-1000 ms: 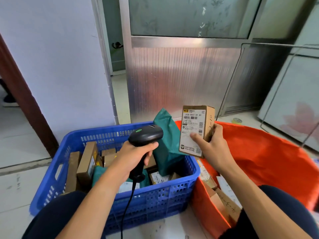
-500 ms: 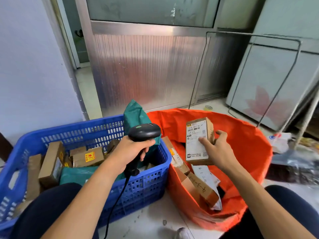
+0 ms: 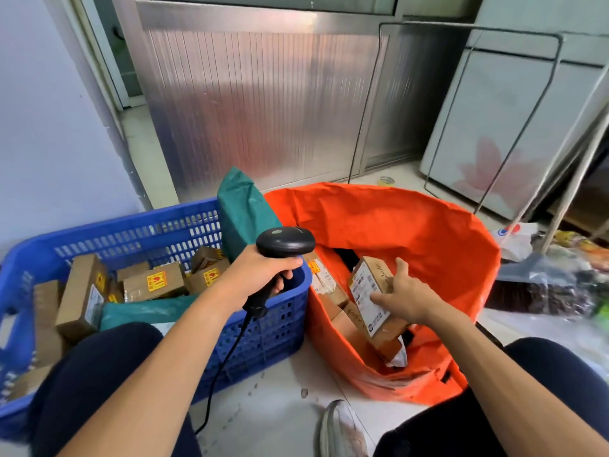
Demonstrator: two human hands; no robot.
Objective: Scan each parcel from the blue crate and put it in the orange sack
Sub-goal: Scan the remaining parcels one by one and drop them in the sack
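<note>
One parcel (image 3: 370,293), I note, low inside the orange sack (image 3: 428,225), right hand (image 3: 407,296) fingers (image 3: 400,265) grasping it, left hand (image 3: 260,275) gripping the scanner (image 3: 285,242); released tilted, it may slide off the boxes (image 3: 333,288) beneath and jam.

bright, even light fills the scene, with only soft, faint shadows. a pale sheen lies across the ribbed metal door panel (image 3: 263,103). wide-angle bending curves the edges. the blue plastic crate (image 3: 99,235) smears at its left end, and the heap of plastic bags (image 3: 543,282) at right is blurred.
</note>
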